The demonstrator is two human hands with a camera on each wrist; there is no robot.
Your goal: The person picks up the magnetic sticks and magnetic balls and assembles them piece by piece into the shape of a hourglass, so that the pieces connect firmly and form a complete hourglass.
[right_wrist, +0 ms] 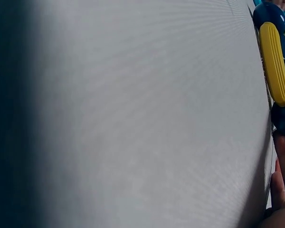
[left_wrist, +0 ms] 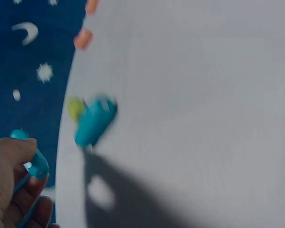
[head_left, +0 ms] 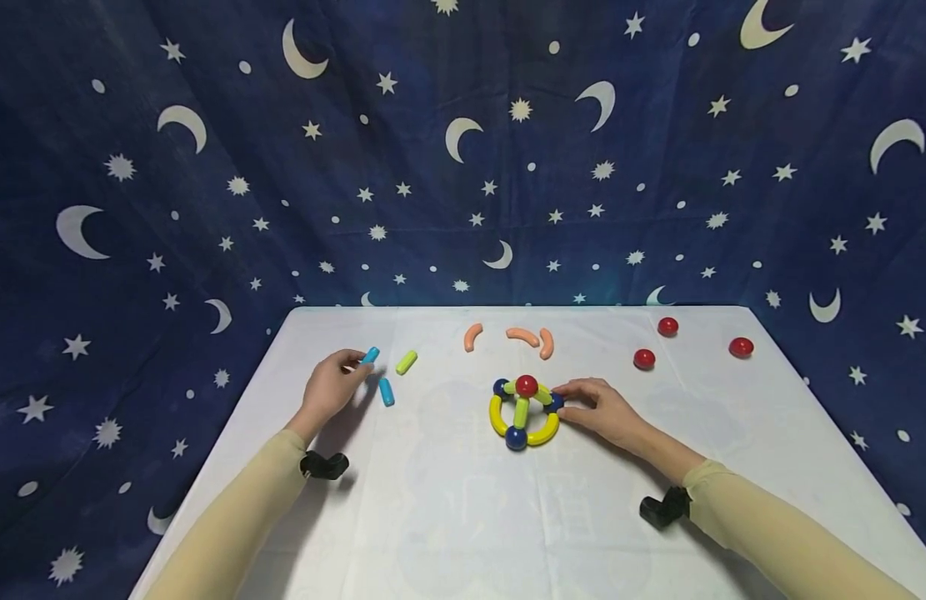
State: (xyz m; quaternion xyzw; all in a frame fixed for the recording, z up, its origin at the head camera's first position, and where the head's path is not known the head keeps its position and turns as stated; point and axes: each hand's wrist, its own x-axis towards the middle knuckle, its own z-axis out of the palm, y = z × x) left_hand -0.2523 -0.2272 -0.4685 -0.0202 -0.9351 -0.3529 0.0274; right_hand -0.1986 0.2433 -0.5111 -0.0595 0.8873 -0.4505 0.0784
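My left hand (head_left: 331, 389) pinches a light blue rod (head_left: 370, 356) between thumb and fingers; the left wrist view shows that same rod (left_wrist: 39, 165) at the fingertips. A second blue rod (head_left: 387, 392) lies on the table just right of this hand, with a lime green rod (head_left: 406, 362) behind it. On the table's middle stands a pyramid of toy building pieces: yellow curved rods (head_left: 543, 432) and dark blue balls (head_left: 516, 438) form its ring, and green rods (head_left: 521, 413) rise to a red ball (head_left: 526, 386). At its right-hand blue ball (head_left: 556, 402), my right hand (head_left: 605, 412) grips with thumb and fingers.
Orange curved rods (head_left: 523, 337) lie behind the pyramid near the back edge. Several red balls (head_left: 644, 359) are spread over the back right of the white-covered table (head_left: 463, 517). A dark blue cloth (head_left: 463, 192) with moons and stars hangs behind and at the sides.
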